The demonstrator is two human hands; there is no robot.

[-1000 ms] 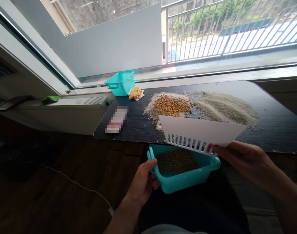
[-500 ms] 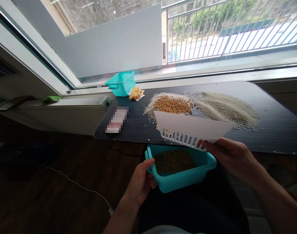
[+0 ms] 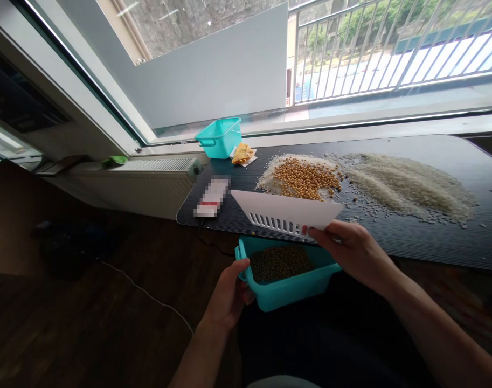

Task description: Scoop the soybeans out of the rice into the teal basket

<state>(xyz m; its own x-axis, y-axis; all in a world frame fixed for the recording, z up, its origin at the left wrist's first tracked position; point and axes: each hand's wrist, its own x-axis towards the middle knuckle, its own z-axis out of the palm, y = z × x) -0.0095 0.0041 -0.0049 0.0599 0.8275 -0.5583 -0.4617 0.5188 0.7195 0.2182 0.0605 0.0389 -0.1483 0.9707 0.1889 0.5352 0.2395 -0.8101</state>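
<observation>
My left hand (image 3: 228,291) grips the handle end of a teal plastic bin (image 3: 294,293), with the thumb over the rim. Inside lie many small, round, dark greenish beans (image 3: 281,263). The bin is below the table's front edge, over my lap. In my right hand (image 3: 357,249) is a white slotted plastic scraper (image 3: 284,209), held by its right end with its slots along the lower side. It hovers above the bin's far rim and the table edge, partly hiding both. Just behind it, yellow round beans (image 3: 306,177) rest on white rice grains (image 3: 265,178).
A wide pile of rice (image 3: 411,186) spreads across the right of the dark table (image 3: 415,240). At the far left stand another teal bin (image 3: 219,141) and a crumpled yellow cloth-like thing (image 3: 243,154). A blurred phone-like device (image 3: 212,198) with a cable lies near the left edge.
The scraper in my right hand has moved left relative to the table, uncovering more of the yellow beans. The held bin has shifted slightly left. The whole view has turned a little left.
</observation>
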